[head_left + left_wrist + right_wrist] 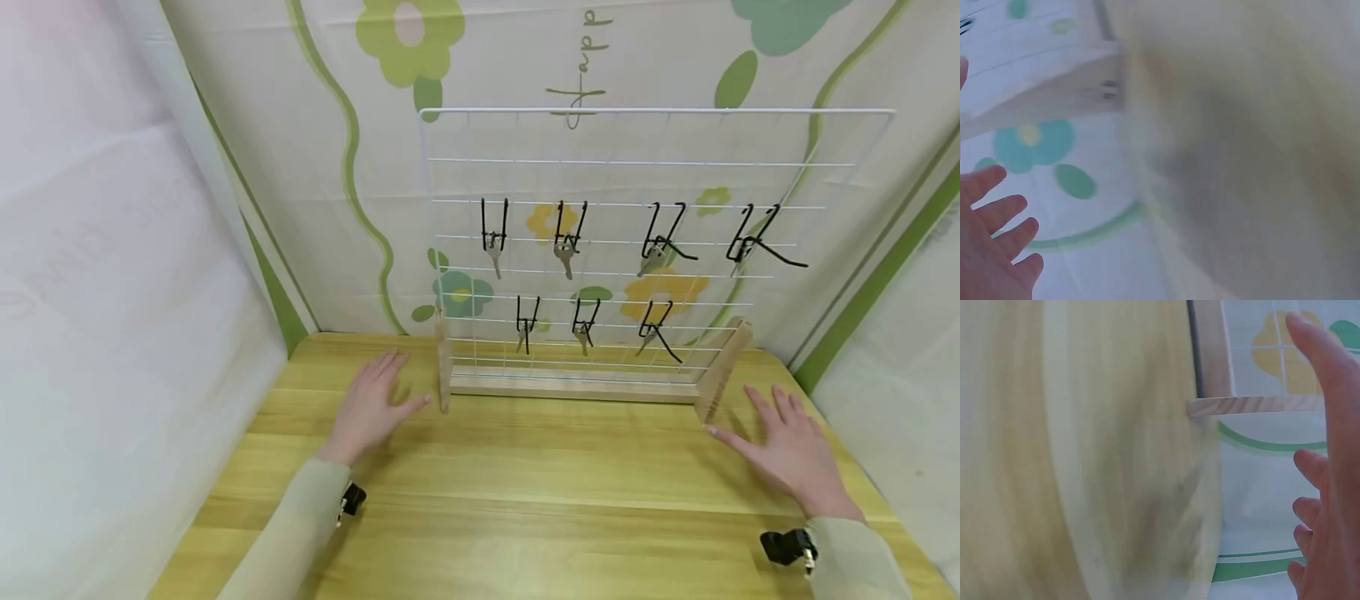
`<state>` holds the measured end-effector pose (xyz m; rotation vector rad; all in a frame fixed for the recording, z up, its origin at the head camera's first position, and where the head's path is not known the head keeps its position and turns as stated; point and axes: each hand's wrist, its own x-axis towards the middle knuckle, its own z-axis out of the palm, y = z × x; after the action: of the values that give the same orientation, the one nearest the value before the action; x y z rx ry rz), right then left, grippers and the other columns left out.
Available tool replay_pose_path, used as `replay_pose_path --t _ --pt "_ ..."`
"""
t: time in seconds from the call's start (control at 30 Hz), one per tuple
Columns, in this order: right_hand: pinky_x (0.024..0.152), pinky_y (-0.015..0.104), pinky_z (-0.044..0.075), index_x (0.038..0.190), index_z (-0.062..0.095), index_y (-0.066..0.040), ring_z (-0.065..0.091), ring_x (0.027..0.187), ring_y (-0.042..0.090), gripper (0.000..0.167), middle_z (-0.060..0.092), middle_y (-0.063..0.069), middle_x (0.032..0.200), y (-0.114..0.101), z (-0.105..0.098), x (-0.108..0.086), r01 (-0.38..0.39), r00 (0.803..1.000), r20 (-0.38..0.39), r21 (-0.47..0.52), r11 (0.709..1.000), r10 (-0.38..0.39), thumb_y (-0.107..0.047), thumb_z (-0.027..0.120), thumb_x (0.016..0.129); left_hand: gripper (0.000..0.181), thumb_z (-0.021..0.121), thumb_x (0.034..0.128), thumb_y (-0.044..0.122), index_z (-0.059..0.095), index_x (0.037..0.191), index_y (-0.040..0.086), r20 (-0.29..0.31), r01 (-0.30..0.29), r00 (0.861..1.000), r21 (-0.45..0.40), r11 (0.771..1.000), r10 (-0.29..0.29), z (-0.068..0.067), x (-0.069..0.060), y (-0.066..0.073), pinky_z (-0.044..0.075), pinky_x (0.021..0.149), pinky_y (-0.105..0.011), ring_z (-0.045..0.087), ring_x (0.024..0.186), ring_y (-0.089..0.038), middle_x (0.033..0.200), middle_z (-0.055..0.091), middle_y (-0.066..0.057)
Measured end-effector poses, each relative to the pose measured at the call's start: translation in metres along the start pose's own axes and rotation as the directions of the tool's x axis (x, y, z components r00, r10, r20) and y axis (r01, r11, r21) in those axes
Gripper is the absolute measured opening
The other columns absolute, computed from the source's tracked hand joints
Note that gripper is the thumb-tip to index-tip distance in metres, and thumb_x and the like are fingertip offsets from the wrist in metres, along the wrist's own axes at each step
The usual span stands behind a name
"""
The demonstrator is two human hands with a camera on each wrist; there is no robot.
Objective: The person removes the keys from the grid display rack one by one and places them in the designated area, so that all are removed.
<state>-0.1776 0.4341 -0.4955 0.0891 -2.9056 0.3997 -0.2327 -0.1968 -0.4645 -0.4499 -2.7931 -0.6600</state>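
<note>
A white wire grid rack (645, 110) stands upright on a wooden base (573, 389) at the back of the table. Black hooks (506, 218) hang on it in two rows, several above and three below. Small metal keys (566, 260) dangle from the hooks; some are hard to make out. My left hand (367, 408) is left of the rack, fingers spread, its thumb just short of the left wooden foot (443, 367). On the other side my right hand (798, 454) spreads its fingers by the right foot (723, 371); whether the thumb touches it I cannot tell. Both hands hold nothing.
The wood-grain table (495, 500) extends in front of the rack. Behind it hangs a white cloth (517, 50) printed with flowers, and white cloth panels (112, 333) flank the table. A small black device (787, 547) sits at each wrist.
</note>
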Motion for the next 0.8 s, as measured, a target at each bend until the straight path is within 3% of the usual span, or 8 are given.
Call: replay_pose_path --t 0.1,0.2,0.33,0.4,0.47,0.57,0.67,0.8 --pt "0.111 0.076 -0.003 0.161 0.015 -0.002 -0.005 0.144 0.06 0.102 -0.002 0.038 0.16 -0.001 -0.004 0.001 -0.007 1.0 -0.017 0.033 0.999 0.007 -0.06 0.064 0.094 0.085 0.067 0.0932 0.061 0.038 0.157 0.012 -0.057 0.032 0.997 -0.178 0.983 -0.042 -0.011 0.007 0.012 0.022 0.119 -0.06 0.03 0.147 -0.037 0.162 0.033 -0.012" --pt "0.109 0.079 0.002 0.16 0.017 0.0 0.0 0.145 0.06 0.099 -0.001 0.034 0.162 -0.006 -0.011 0.001 -0.019 0.998 -0.05 0.111 0.994 0.025 -0.055 0.067 0.095 0.08 0.065 0.094 0.061 0.037 0.158 0.022 -0.095 0.048 0.992 -0.328 0.943 -0.083 -0.024 0.011 0.026 0.024 0.118 -0.061 0.031 0.147 -0.034 0.161 0.035 -0.005" --pt "0.119 0.066 0.011 0.157 0.035 -0.004 0.017 0.15 0.045 0.079 0.019 0.021 0.165 -0.019 -0.026 -0.001 -0.063 0.974 -0.184 0.33 0.942 0.13 -0.039 0.072 0.096 0.072 0.068 0.0949 0.055 0.042 0.156 0.027 -0.161 0.035 0.979 -0.472 0.881 -0.126 -0.039 0.015 0.04 0.026 0.117 -0.063 0.034 0.145 -0.032 0.159 0.04 -0.001" --pt "0.121 0.042 0.027 0.149 0.052 -0.009 0.038 0.144 0.025 0.063 0.043 0.009 0.157 -0.031 -0.036 -0.003 -0.099 0.93 -0.272 0.462 0.881 0.247 -0.031 0.076 0.095 0.068 0.07 0.0958 0.048 0.046 0.154 0.024 -0.202 0.008 0.97 -0.532 0.847 -0.136 -0.045 0.018 0.045 0.026 0.117 -0.061 0.037 0.144 -0.03 0.156 0.044 0.0" --pt "0.106 0.016 0.039 0.136 0.066 -0.01 0.055 0.126 0.007 0.048 0.061 -0.002 0.14 -0.045 -0.049 -0.004 -0.106 0.868 -0.335 0.596 0.796 0.367 -0.024 0.079 0.093 0.063 0.072 0.0964 0.042 0.05 0.151 0.02 -0.248 -0.033 0.959 -0.581 0.813 -0.138 -0.051 0.024 0.049 0.028 0.118 -0.057 0.042 0.141 -0.026 0.152 0.049 0.001" --pt "0.082 0.005 0.049 0.123 0.074 -0.005 0.067 0.1 -0.003 0.036 0.073 -0.006 0.118 -0.072 -0.071 -0.003 -0.035 0.8 -0.376 0.749 0.662 0.467 -0.013 0.082 0.089 0.058 0.074 0.0973 0.031 0.052 0.148 0.014 -0.299 -0.099 0.946 -0.635 0.766 -0.126 -0.062 0.036 0.056 0.03 0.119 -0.05 0.047 0.137 -0.022 0.148 0.053 -0.001" --pt "0.081 0.009 0.053 0.118 0.073 0.005 0.072 0.095 0.005 0.033 0.075 0.005 0.112 -0.1 -0.088 -0.003 0.099 0.795 -0.429 0.79 0.606 0.429 -0.001 0.081 0.087 0.058 0.074 0.0972 0.026 0.051 0.148 0.013 -0.312 -0.124 0.942 -0.67 0.732 -0.126 -0.074 0.051 0.064 0.032 0.118 -0.046 0.049 0.136 -0.021 0.148 0.054 -0.003" --pt "0.086 0.017 0.055 0.115 0.068 0.017 0.072 0.099 0.013 0.032 0.073 0.015 0.113 -0.135 -0.096 -0.003 0.318 0.818 -0.5 0.805 0.5 0.284 0.016 0.076 0.084 0.061 0.075 0.096 0.029 0.051 0.149 0.014 -0.291 -0.111 0.946 -0.703 0.703 -0.141 -0.089 0.074 0.075 0.036 0.116 -0.04 0.05 0.135 -0.02 0.149 0.053 -0.003"
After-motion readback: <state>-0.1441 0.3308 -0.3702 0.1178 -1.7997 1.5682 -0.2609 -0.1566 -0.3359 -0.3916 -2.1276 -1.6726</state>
